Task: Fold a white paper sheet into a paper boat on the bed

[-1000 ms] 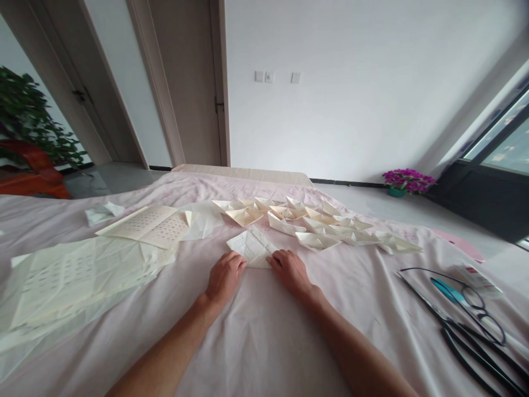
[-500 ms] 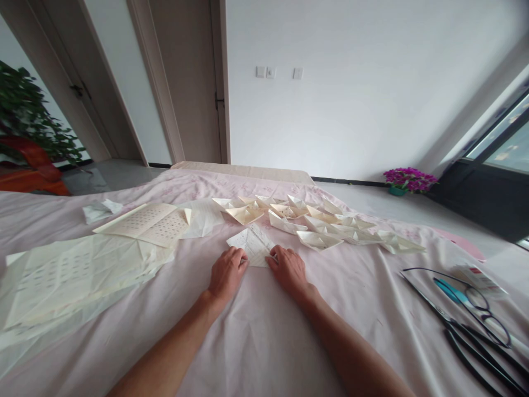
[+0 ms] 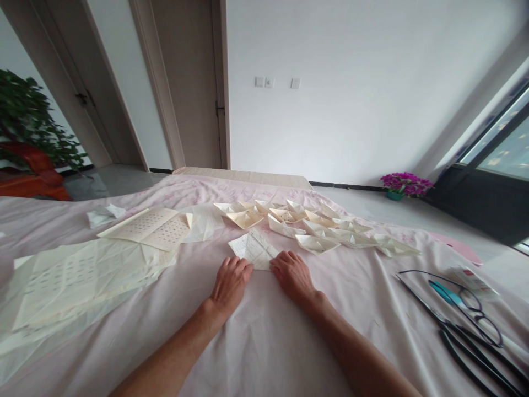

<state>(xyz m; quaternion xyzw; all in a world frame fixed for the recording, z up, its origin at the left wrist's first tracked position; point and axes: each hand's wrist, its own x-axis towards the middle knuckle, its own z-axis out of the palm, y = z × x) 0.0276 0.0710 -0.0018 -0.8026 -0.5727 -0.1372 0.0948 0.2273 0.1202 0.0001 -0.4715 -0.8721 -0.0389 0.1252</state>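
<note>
A partly folded sheet of printed paper [image 3: 257, 248] lies on the pink cloth, its point facing away from me. At its near left corner is my left hand [image 3: 232, 280], fingers curled together on the paper's edge. My right hand [image 3: 292, 273] holds the near right corner the same way, fingers bent and fingertips on the paper. Just beyond, several folded paper boats [image 3: 318, 243] stand in rows. To the left are printed sheets [image 3: 155, 225] and a larger pile of thin paper [image 3: 61, 275].
Black-handled scissors [image 3: 458, 336], glasses [image 3: 481, 309], a blue object [image 3: 444, 293] and a small box [image 3: 473, 280] lie at the right. A crumpled paper [image 3: 105, 215] is at the far left. Purple flowers [image 3: 407, 183] stand on the floor beyond.
The fingers of both hands have flattened somewhat along the paper's near edge. The whole view has shifted slightly; the boats and sheets remain in their places.
</note>
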